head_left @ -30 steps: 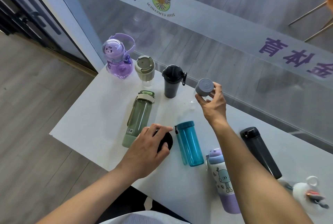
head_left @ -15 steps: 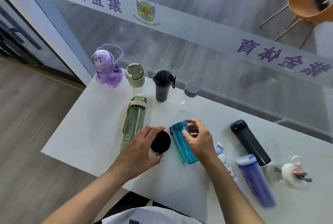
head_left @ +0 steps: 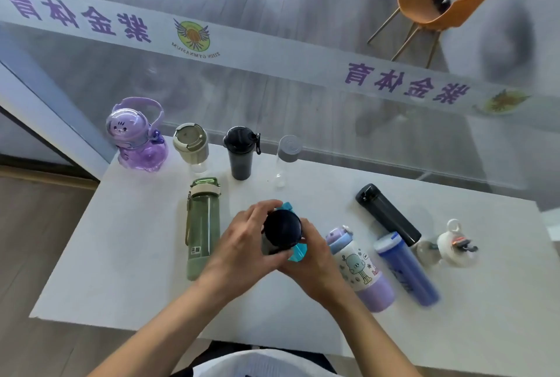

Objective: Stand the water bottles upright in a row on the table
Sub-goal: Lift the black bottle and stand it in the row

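At the centre of the frame the fingers of the left hand [head_left: 242, 243] curl around the left side of a black-capped bottle [head_left: 281, 232], pinching it just under its dark round cap, which faces the camera. The right hand [head_left: 315, 258] is cupped against a teal bottle [head_left: 295, 250] directly behind and under the first; its fingers seem wrapped around the teal body, though most of them are hidden. Both bottles sit inside the two hands, touching each other, so the fingers of one hand are crowding the other's grip. To do this step well, the hands should probably separate first, each tipping its own bottle until the base meets the bench [head_left: 121, 270] flat, then letting go only once it stands without rocking. The free spot looks to be right of the clear bottle with a grey cap [head_left: 288, 158], the last in the upright row along the upper middle: purple bear bottle [head_left: 136, 137], beige-lidded cup [head_left: 191, 144], black tumbler [head_left: 241, 153]. Lying down are a green bottle [head_left: 203, 228] just left of the hands, and to the right a cartoon bottle [head_left: 360, 267], a blue bottle [head_left: 406, 267], a black flask [head_left: 388, 214] and a small white-lidded one [head_left: 451, 244] at the far right.
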A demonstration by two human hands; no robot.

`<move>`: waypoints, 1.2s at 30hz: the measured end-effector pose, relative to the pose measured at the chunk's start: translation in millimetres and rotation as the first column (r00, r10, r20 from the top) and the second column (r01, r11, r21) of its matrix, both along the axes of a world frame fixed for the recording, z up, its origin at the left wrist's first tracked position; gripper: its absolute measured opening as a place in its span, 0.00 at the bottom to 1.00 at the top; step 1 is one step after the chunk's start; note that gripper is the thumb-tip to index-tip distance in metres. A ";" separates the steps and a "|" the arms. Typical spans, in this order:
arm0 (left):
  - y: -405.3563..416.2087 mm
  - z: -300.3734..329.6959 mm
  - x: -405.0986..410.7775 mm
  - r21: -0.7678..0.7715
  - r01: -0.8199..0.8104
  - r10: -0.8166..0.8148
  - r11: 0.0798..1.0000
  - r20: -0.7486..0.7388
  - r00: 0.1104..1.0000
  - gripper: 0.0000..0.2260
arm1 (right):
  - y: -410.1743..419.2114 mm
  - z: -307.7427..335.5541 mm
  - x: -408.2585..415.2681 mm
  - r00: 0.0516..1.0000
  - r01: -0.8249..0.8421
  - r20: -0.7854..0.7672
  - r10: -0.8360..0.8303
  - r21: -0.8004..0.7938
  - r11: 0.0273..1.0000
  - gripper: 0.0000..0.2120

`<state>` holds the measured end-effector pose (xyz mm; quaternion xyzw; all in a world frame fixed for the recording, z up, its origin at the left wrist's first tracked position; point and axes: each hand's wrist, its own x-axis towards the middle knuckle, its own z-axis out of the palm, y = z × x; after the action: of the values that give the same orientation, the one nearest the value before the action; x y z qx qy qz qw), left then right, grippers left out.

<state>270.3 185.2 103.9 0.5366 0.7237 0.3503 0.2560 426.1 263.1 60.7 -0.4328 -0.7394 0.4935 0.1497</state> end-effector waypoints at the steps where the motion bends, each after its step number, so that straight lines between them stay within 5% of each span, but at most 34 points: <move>1: 5.4 3.9 1.2 0.009 0.035 -0.035 0.999 -0.005 0.999 0.34 | 2.9 3.2 3.5 1.000 0.020 -0.001 -0.020 0.020 1.000 0.29; 6: 36.8 22.6 3.0 0.008 0.181 -0.180 0.983 -0.062 0.982 0.30 | 31.5 20.6 24.4 0.987 0.149 -0.064 -0.147 0.034 0.988 0.30; 18: 132.1 -13.7 -12.9 -0.147 -0.015 -0.058 0.989 -0.478 0.876 0.34 | 154.0 -6.6 37.3 0.967 0.252 -0.042 -0.251 0.009 0.968 0.28; 36: 156.1 -39.5 -13.7 -0.263 -0.091 -0.075 0.960 -0.560 0.825 0.33 | 205.7 -33.9 10.7 0.973 0.228 0.033 -0.229 0.027 0.973 0.30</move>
<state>256.6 341.2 64.4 0.5716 0.8110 0.0715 0.1018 436.8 468.8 26.8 -0.5221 -0.6929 0.4565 0.1973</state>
